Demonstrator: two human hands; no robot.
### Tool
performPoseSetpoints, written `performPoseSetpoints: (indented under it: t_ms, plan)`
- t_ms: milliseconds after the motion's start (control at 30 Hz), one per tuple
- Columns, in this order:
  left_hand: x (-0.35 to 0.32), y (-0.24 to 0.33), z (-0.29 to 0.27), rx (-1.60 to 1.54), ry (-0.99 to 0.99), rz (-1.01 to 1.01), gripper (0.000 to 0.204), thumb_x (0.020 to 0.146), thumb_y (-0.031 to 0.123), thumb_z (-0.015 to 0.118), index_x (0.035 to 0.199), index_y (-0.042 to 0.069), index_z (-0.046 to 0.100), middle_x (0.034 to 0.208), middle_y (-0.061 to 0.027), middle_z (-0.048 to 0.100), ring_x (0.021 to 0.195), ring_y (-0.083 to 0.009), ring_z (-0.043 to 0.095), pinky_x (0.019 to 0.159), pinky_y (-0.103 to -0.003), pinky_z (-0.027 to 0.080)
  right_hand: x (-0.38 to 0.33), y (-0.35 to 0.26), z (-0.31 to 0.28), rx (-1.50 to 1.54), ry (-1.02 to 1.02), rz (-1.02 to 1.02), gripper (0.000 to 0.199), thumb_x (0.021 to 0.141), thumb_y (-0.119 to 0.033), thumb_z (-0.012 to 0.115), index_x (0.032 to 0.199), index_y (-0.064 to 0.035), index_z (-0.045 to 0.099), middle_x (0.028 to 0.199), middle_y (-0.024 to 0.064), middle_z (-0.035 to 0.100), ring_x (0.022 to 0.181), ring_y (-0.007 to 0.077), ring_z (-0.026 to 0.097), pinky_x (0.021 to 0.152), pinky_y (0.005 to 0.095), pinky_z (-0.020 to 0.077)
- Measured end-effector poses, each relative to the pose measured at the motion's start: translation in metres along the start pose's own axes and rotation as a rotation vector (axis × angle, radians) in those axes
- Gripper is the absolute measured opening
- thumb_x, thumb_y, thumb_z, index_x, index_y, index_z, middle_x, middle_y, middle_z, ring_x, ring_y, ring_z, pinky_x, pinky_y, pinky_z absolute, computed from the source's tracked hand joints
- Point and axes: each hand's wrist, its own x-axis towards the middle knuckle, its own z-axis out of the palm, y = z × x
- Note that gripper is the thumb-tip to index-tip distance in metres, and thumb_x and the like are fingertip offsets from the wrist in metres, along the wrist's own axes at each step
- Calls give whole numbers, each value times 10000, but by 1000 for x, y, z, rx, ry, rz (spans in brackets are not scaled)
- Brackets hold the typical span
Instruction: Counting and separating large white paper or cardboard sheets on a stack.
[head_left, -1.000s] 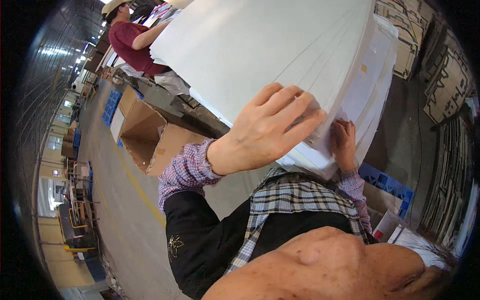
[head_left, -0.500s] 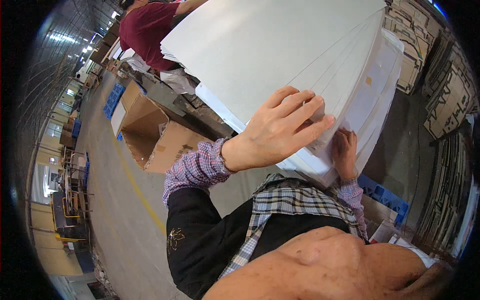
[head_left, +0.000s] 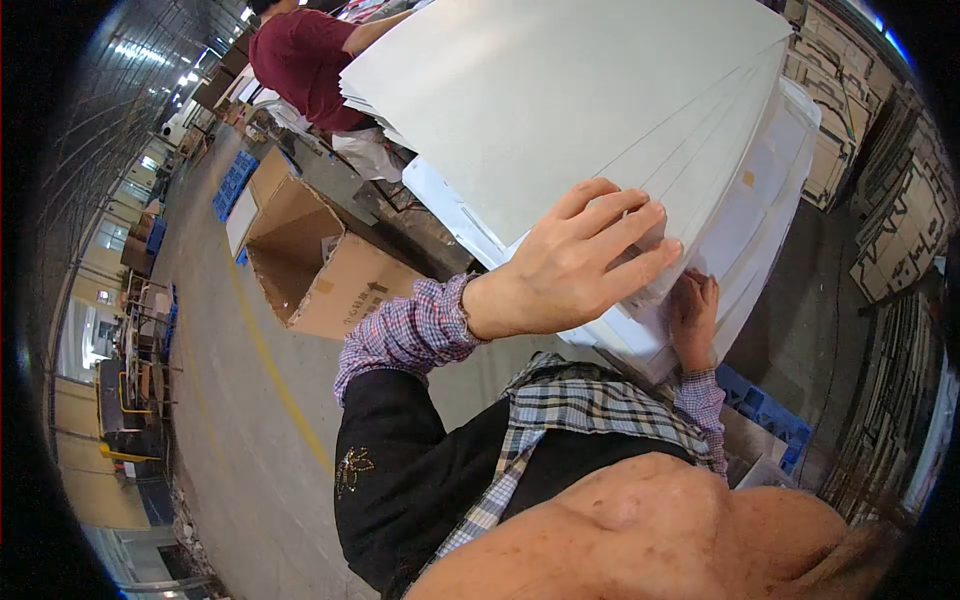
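Observation:
A tall stack of large pale paper sheets (head_left: 560,110) lies in front of me, its near-right edges slightly fanned. My left hand (head_left: 575,265) bends over the near corner of the stack, fingers curled on the sheet edges; its thumb is hidden. Lower and to the right, my right hand (head_left: 695,320) is beside the near end of the stack, with its fingers curled in. Whatever those fingers grip is hidden. White sheets or wrapping (head_left: 755,190) with a small tan patch show along the right side, under the pale sheets.
An open cardboard box (head_left: 350,280) stands on the floor to the left. A person in a dark red shirt (head_left: 310,65) is beyond the stack's far left. Blue pallets (head_left: 235,185) lie farther off, and cut boards (head_left: 905,220) lean at the right.
The whole view has shifted slightly, with the stack and my hands a little farther right and lower in it. Both hands keep nearly the same pose against the sheets.

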Motion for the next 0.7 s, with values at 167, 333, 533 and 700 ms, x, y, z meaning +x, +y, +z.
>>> performPoseSetpoints:
  t_ms: [167, 333, 533, 700]
  plan:
    - [1, 2, 3, 7, 43, -18, 348, 803, 104, 720, 1148, 104, 764, 1174, -152, 708, 1059, -313, 691, 953, -487, 538, -2, 4, 2, -11, -20, 15, 356, 851, 26, 637, 1206, 5, 652, 1204, 217, 617, 1196, 439, 547, 1141, 582, 361]
    - [4, 6, -2, 21, 4, -38, 337, 796, 96, 726, 1131, 111, 764, 1157, -135, 714, 1051, -293, 704, 997, -524, 504, -1, 2, 0, -9, -17, 13, 358, 852, 14, 638, 1210, 6, 650, 1204, 220, 614, 1190, 449, 542, 1134, 586, 364]
    - [2, 6, 1, 12, 31, -55, 320, 814, 97, 726, 1132, 113, 763, 1149, -123, 715, 1045, -294, 721, 1014, -534, 493, -2, 4, 1, -2, -16, 9, 361, 840, 21, 643, 1200, -3, 645, 1205, 221, 614, 1202, 448, 541, 1141, 589, 363]
    - [4, 7, 0, 16, 36, -62, 326, 812, 106, 733, 1137, 114, 761, 1155, -123, 711, 1046, -295, 719, 1018, -533, 491, -4, 8, 3, -14, -13, 0, 374, 837, 26, 636, 1210, -9, 639, 1214, 222, 614, 1216, 442, 544, 1151, 591, 356]
